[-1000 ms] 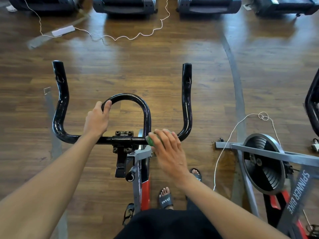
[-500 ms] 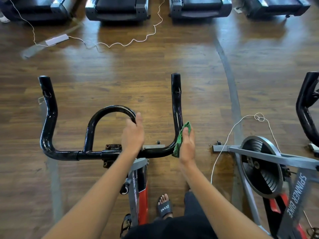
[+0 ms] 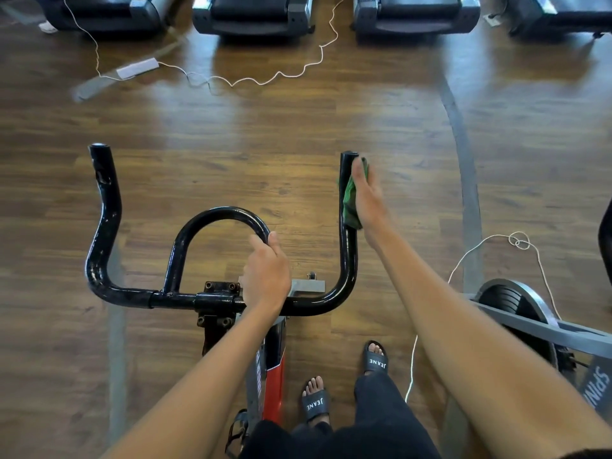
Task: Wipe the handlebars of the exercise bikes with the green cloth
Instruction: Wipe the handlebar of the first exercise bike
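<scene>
Head view, item one: black handlebars (image 3: 347, 266) of the exercise bike, with my left hand (image 3: 266, 276) in a clenched grip around the right side of the centre loop. Item two: green cloth (image 3: 350, 202), pressed by my right hand (image 3: 367, 197) against the outer side of the right upright bar near its tip, fingers (image 3: 359, 170) extended flat along the cloth. Surroundings: wooden floor (image 3: 265, 144), white cable (image 3: 265, 79), treadmills (image 3: 251, 14) along the far edge, second bike's flywheel (image 3: 510, 303) to my right.
</scene>
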### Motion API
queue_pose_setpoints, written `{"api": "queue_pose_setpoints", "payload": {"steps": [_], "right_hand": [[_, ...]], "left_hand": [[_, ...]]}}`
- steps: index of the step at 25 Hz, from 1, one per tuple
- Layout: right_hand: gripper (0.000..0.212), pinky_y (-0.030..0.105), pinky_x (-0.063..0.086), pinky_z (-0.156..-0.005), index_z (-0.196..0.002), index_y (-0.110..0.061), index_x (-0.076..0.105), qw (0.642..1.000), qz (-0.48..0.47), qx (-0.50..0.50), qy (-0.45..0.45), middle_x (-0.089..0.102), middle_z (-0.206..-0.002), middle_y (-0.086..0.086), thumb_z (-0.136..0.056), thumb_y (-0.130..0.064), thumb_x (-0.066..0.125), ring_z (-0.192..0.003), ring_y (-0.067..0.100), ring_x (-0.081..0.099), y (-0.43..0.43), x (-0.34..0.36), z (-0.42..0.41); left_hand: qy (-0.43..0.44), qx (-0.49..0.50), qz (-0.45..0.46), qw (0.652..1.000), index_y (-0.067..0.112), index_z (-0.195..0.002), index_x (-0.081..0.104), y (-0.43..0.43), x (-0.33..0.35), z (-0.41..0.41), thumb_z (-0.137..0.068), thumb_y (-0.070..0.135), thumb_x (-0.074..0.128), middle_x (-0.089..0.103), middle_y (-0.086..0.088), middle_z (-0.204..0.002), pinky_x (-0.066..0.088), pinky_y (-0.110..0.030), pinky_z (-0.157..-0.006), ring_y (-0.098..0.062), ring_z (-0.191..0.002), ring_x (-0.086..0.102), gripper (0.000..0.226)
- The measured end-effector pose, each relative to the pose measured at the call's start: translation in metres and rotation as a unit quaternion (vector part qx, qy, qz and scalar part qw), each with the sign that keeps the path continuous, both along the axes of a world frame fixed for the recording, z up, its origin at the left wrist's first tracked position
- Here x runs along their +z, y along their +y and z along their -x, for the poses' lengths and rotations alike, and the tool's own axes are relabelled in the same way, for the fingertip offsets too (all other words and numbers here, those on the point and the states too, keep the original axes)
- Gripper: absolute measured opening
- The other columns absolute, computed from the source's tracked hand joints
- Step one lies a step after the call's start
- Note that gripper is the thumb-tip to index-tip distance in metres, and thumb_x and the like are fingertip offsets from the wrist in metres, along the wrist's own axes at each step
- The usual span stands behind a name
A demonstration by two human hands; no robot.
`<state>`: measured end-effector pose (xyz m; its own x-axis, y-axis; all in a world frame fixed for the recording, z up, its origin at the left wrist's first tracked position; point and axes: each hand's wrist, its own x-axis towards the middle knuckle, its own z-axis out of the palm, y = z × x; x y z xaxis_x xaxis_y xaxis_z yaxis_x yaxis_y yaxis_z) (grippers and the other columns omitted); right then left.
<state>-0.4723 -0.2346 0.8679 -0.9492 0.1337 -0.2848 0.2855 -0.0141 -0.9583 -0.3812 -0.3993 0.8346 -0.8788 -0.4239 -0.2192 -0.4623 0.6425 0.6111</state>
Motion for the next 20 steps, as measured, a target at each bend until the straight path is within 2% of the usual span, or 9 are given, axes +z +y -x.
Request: {"api": "queue_pose_setpoints", "payload": {"steps": [2,4,6,8,11,13,15,17,20], "right_hand": [[0.048,0.041,0.052,-0.083,-0.128,-0.015,0.056,0.998,0.032,0.005,-0.048,0.067,-0.104,0.007,-0.102,-0.051,0.039,-0.09,0.022,0.062,0.002,-0.025,-0.042],[0.045,0.048,0.054,-0.088,-0.124,-0.011,0.059,0.991,0.101,0.017,-0.089,0.073,-0.103,0.01,-0.103,-0.046,0.04,-0.093,0.03,0.068,0.004,-0.043,-0.081],[0.048,0.047,0.055,-0.09,-0.121,-0.007,0.062,0.979,0.157,-0.016,-0.132,0.073,-0.107,0.016,-0.104,-0.046,0.04,-0.099,0.032,0.07,0.007,-0.048,-0.083],[0.05,0.045,0.055,-0.088,-0.119,-0.008,0.064,0.983,0.131,-0.014,-0.128,0.074,-0.104,0.015,-0.103,-0.049,0.039,-0.094,0.029,0.07,0.007,-0.042,-0.064],[0.039,0.045,0.054,-0.088,-0.116,-0.015,0.063,0.993,0.089,-0.013,-0.082,0.072,-0.097,0.009,-0.103,-0.046,0.044,-0.087,0.023,0.068,0.003,-0.039,-0.062],[0.039,0.044,0.053,-0.089,-0.115,-0.012,0.064,0.983,0.137,-0.035,-0.117,0.072,-0.098,0.01,-0.102,-0.044,0.046,-0.088,0.023,0.068,-0.002,-0.043,-0.092],[0.051,0.041,0.051,-0.089,-0.112,-0.005,0.068,0.941,0.292,-0.058,-0.161,0.071,-0.1,0.013,-0.102,-0.048,0.044,-0.09,0.025,0.068,-0.009,-0.045,-0.126],[0.057,0.04,0.044,-0.097,-0.105,-0.005,0.074,0.87,0.45,-0.094,-0.176,0.07,-0.104,0.014,-0.101,-0.051,0.041,-0.092,0.026,0.067,-0.02,-0.048,-0.147],[0.054,0.04,0.044,-0.105,-0.103,-0.008,0.078,0.767,0.583,-0.159,-0.217,0.073,-0.11,0.014,-0.099,-0.045,0.038,-0.097,0.029,0.068,-0.057,-0.05,-0.167]], "left_hand": [[0.002,-0.002,0.001,1.0,0.009,-0.122,0.041,0.001,0.0,0.0,-0.105,0.05,0.018,0.057,0.001,-0.078,0.051,-0.053,-0.084,-0.027,-0.078,0.061,0.05],[-0.001,-0.002,-0.004,1.0,0.009,-0.125,0.04,0.0,0.0,0.0,-0.105,0.05,0.018,0.058,0.0,-0.079,0.052,-0.05,-0.079,-0.024,-0.074,0.061,0.051],[0.001,-0.006,-0.014,1.0,0.009,-0.128,0.039,-0.002,-0.002,0.001,-0.104,0.051,0.017,0.062,-0.002,-0.081,0.053,-0.048,-0.077,-0.023,-0.074,0.063,0.053],[0.004,-0.008,-0.026,1.0,0.011,-0.129,0.038,-0.004,-0.004,0.001,-0.103,0.055,0.017,0.067,-0.003,-0.087,0.055,-0.051,-0.078,-0.027,-0.078,0.067,0.055],[0.001,-0.009,-0.035,0.999,0.012,-0.127,0.039,-0.006,-0.004,0.002,-0.103,0.056,0.018,0.068,-0.006,-0.092,0.055,-0.052,-0.079,-0.03,-0.082,0.068,0.054],[-0.001,-0.012,-0.036,0.999,0.011,-0.129,0.04,-0.004,-0.001,0.0,-0.104,0.054,0.018,0.069,-0.007,-0.094,0.054,-0.052,-0.082,-0.03,-0.085,0.067,0.054],[-0.008,-0.011,-0.054,0.998,0.009,-0.132,0.041,-0.005,0.001,-0.001,-0.104,0.053,0.017,0.069,-0.009,-0.098,0.051,-0.052,-0.087,-0.03,-0.09,0.066,0.057],[-0.008,-0.005,-0.101,0.995,0.01,-0.135,0.044,-0.01,0.005,-0.004,-0.104,0.052,0.017,0.067,-0.008,-0.106,0.047,-0.048,-0.094,-0.029,-0.1,0.063,0.059],[0.077,0.014,-0.176,0.981,0.011,-0.12,0.054,-0.022,0.018,-0.013,-0.107,0.041,0.025,0.063,-0.005,-0.108,0.043,-0.038,-0.091,-0.02,-0.101,0.058,0.043]]}}
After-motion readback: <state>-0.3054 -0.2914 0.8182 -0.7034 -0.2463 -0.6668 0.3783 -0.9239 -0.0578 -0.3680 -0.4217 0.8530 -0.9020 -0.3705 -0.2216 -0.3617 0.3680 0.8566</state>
